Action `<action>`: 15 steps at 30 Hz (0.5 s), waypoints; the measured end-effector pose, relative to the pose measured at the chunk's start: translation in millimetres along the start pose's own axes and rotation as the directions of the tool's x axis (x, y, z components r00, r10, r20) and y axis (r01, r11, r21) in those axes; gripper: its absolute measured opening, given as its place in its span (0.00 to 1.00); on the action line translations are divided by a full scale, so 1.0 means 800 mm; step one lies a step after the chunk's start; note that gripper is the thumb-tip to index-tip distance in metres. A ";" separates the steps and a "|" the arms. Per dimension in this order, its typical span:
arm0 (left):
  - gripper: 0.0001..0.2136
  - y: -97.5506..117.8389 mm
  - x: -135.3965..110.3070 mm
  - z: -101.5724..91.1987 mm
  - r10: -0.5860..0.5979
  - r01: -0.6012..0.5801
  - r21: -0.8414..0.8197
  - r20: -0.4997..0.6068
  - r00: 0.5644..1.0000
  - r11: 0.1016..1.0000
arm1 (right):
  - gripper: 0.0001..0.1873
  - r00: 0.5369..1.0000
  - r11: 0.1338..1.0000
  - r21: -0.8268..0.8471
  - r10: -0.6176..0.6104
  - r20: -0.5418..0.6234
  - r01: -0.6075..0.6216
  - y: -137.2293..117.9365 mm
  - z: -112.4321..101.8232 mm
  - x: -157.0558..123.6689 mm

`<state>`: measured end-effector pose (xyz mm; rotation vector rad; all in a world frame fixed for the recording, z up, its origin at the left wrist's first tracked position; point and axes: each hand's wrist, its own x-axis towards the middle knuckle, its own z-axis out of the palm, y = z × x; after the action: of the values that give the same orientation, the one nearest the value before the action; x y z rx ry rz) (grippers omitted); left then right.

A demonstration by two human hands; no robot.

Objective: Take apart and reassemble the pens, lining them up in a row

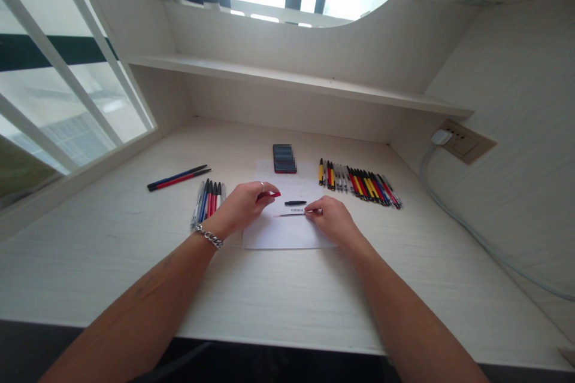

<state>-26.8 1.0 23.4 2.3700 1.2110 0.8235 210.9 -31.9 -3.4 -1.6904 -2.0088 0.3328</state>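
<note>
Pen part (295, 203) on paper (287, 236), phone (283, 158) behind.

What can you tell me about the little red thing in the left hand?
The red piece is short, narrow and bright red, and looks like plastic, perhaps part of a pen. It points roughly sideways over the white paper. The left hand pinches it with the fingertips, which hide part of it, so I can't see its whole shape.

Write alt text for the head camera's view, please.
A person's left grip holds a small red piece above white paper; the right grip touches one end of a thin rod. Pens lie on both sides, a phone farther back.
</note>
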 end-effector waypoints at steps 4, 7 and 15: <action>0.11 0.008 -0.001 0.003 0.058 -0.058 0.002 0.017 0.998 0.998 | 0.09 0.996 0.992 0.129 0.006 -0.084 0.004 -0.014 -0.005 -0.002; 0.11 0.014 -0.002 0.009 0.114 -0.114 -0.001 0.031 0.993 0.993 | 0.12 0.999 0.946 0.323 -0.009 -0.047 0.023 -0.027 -0.005 -0.004; 0.09 0.024 -0.004 0.020 0.106 -0.100 -0.114 0.044 0.993 0.988 | 0.13 0.996 0.824 0.565 -0.016 0.086 -0.036 -0.043 0.008 -0.006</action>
<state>-6.5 -13.1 20.7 2.3638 1.0029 0.8360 179.1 -42.9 7.0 -1.3169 -1.7157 0.9242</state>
